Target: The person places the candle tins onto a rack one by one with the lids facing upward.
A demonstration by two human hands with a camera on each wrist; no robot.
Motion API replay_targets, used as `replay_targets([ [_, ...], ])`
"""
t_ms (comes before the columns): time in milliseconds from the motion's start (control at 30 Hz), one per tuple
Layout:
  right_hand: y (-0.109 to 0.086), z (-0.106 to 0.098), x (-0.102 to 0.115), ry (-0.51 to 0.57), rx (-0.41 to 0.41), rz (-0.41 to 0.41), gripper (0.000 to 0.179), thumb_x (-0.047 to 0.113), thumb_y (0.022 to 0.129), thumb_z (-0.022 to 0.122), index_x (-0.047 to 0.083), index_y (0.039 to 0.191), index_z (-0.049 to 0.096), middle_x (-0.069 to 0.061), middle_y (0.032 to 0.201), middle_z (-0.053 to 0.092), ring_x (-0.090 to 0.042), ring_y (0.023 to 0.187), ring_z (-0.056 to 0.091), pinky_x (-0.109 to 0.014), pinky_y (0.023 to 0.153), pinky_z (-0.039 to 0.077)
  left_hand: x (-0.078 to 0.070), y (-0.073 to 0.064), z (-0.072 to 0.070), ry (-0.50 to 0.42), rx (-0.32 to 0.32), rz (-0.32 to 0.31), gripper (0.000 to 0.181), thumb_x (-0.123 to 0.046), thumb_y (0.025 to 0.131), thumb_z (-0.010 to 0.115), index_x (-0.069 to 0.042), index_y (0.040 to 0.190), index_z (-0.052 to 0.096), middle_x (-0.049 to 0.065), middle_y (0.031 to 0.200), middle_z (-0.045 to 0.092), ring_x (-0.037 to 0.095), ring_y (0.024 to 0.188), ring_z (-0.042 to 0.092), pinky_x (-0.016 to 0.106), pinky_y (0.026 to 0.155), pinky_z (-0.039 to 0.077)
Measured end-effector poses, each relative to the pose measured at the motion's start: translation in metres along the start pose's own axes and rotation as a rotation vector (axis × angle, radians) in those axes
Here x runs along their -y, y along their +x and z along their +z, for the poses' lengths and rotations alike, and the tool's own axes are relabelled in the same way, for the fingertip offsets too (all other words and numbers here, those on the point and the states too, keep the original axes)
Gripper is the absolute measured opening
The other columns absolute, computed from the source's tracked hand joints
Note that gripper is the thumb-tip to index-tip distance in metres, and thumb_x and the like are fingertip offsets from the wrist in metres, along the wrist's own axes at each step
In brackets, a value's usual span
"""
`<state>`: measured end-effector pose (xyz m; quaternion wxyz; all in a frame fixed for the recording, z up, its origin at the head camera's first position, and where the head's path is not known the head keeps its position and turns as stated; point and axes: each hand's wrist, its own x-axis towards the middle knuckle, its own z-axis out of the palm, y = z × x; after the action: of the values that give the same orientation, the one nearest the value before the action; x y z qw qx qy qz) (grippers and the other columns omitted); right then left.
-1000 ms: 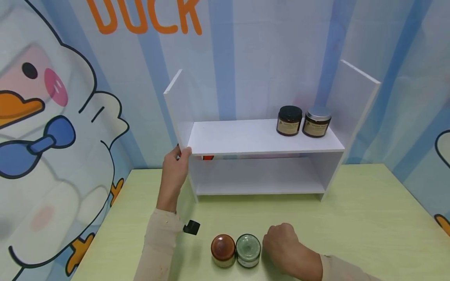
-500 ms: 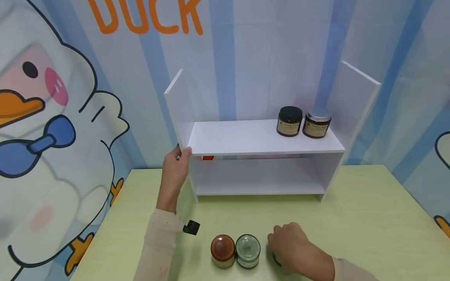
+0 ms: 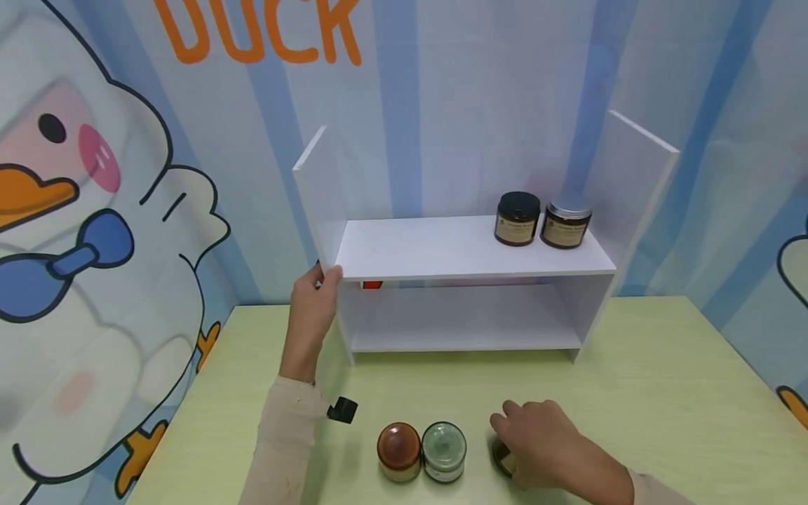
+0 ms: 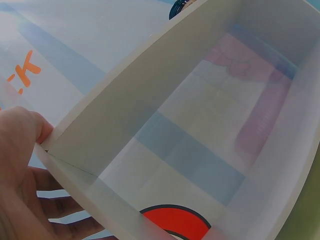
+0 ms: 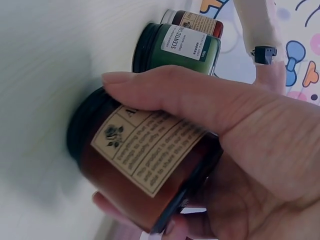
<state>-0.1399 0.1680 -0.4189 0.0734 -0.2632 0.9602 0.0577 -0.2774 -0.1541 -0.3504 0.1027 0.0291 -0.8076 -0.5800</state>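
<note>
My left hand (image 3: 312, 305) grips the left side panel of a white shelf unit (image 3: 473, 249), thumb at the front edge by the middle board, other fingers outside. Near the table's front, my right hand (image 3: 546, 445) holds a brown glass candle jar (image 5: 145, 165) with a dark lid and beige label. Its lid faces the table; whether it touches is unclear. In the head view the hand hides most of this jar (image 3: 503, 459). To its left, a green scented candle jar (image 3: 445, 449) and an amber jar (image 3: 399, 449) stand close together, bases up.
On the shelf's middle board, at the right, stand a black-lidded dark jar (image 3: 517, 219) and a silver-lidded one (image 3: 566, 221). The shelf stands toward the back of the pale green table (image 3: 682, 393), before a duck-patterned backdrop (image 3: 461, 91).
My right hand has moved right, away from the green jar, and part of the brown jar now shows beneath it. My left hand stays on the shelf panel.
</note>
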Motion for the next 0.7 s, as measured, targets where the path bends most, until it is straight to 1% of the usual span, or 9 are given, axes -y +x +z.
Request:
replay_targets([
  [133,-0.003,0.002,-0.004,0.057,-0.032,-0.003,0.039,0.025,0.065,0.088,0.016,0.093,0.063,0.005,0.08,0.048,-0.018,0.066,0.052,-0.037,0.054,0.043,0.0,0.0,0.0,-0.005,0.0,0.008,0.057,-0.045,0.102,0.048,-0.017,0.151,0.051,0.012,0.14,0.057,0.028,0.112,0.053,0.046,0.09,0.045],
  [200,-0.004,0.003,-0.005,0.09,-0.028,0.006,0.041,0.024,0.064,0.089,0.015,0.097,0.065,0.005,0.082,0.05,-0.018,0.068,0.053,-0.037,0.054,0.044,0.001,-0.001,0.0,-0.002,-0.004,0.014,0.056,-0.044,0.102,0.048,-0.016,0.15,0.052,0.012,0.139,0.057,0.028,0.111,0.053,0.046,0.091,0.045],
  [367,-0.005,0.004,-0.009,0.175,0.005,0.054,0.053,0.03,0.062,0.091,0.014,0.107,0.067,0.003,0.09,0.055,-0.018,0.073,0.056,-0.04,0.06,0.048,0.0,-0.001,0.0,0.008,-0.009,0.008,0.055,-0.044,0.102,0.048,-0.016,0.15,0.052,0.013,0.139,0.057,0.029,0.112,0.053,0.047,0.092,0.045],
  [433,-0.006,0.005,-0.011,0.201,0.004,0.068,0.056,0.032,0.061,0.091,0.015,0.108,0.067,0.004,0.092,0.056,-0.017,0.074,0.057,-0.041,0.061,0.049,0.0,-0.001,0.001,0.012,-0.007,0.0,0.056,-0.044,0.102,0.048,-0.016,0.15,0.051,0.012,0.141,0.056,0.029,0.114,0.052,0.047,0.093,0.045],
  [600,-0.008,0.008,-0.015,0.253,-0.032,0.066,0.053,0.032,0.061,0.091,0.016,0.105,0.065,0.005,0.09,0.054,-0.015,0.071,0.053,-0.038,0.06,0.046,0.0,0.0,0.0,0.02,-0.004,-0.012,0.058,-0.046,0.102,0.047,-0.016,0.152,0.049,0.012,0.145,0.054,0.029,0.118,0.051,0.049,0.096,0.045],
  [700,-0.01,0.009,-0.016,0.285,-0.04,0.067,0.053,0.033,0.062,0.092,0.018,0.105,0.065,0.007,0.089,0.053,-0.013,0.07,0.051,-0.037,0.059,0.044,0.001,0.0,0.0,0.016,0.001,-0.016,0.058,-0.046,0.103,0.047,-0.017,0.153,0.048,0.012,0.144,0.054,0.029,0.118,0.052,0.049,0.096,0.045],
])
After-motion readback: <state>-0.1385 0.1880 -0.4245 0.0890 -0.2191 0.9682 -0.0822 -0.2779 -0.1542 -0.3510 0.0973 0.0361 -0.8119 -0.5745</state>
